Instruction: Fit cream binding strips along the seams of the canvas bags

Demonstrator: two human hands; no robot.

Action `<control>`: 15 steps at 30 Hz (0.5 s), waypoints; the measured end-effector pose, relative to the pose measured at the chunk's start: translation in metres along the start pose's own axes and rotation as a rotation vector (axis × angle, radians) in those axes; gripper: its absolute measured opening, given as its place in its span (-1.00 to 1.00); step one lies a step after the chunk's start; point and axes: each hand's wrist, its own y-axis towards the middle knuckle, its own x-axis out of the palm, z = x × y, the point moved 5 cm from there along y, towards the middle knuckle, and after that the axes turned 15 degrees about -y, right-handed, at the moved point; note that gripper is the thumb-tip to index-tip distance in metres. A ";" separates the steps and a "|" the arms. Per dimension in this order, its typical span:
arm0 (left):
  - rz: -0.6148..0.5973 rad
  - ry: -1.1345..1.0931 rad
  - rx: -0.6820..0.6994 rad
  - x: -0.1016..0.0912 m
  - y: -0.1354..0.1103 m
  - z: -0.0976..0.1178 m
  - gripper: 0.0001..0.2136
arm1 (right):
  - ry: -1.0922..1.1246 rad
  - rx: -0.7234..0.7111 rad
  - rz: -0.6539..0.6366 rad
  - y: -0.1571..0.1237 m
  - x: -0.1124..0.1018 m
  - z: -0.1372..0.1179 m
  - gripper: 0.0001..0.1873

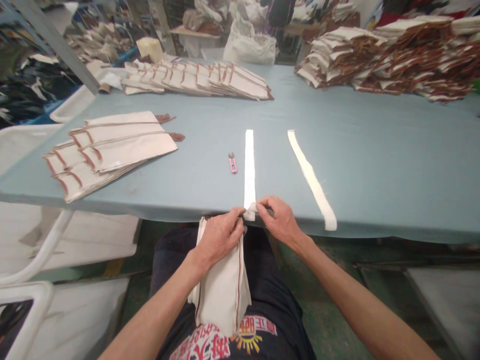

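Observation:
My left hand [222, 234] is closed at the top edge of cream fabric pieces with brown piping [219, 295], which rest on my lap. Its thumb and index fingertip reach the near end of a straight white strip [249, 165] lying on the table. My right hand [279, 220] pinches a small white piece [252, 207] over that same end; whether the piece is joined to the strip I cannot tell. Left of the strip lie pink thread snips [233, 164]. A second, curved white strip [312, 180] lies to the right, its near end at the table's edge.
Cream pieces with brown trim [123, 145] lie overlapped on the blue-grey table [210, 120] at left. A further row [198, 77] spans the back. Large stacks [390, 57] stand at the back right, and a white sack [249, 45] sits behind. White bins [26, 145] flank the left side.

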 end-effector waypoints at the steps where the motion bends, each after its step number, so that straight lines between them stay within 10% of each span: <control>1: -0.006 0.022 0.001 0.002 0.002 -0.001 -0.71 | 0.014 0.037 -0.009 0.003 0.000 0.002 -0.78; 15: -0.163 0.237 -0.012 0.011 0.024 0.004 -0.73 | 0.278 0.335 -0.050 0.084 -0.005 0.025 -0.76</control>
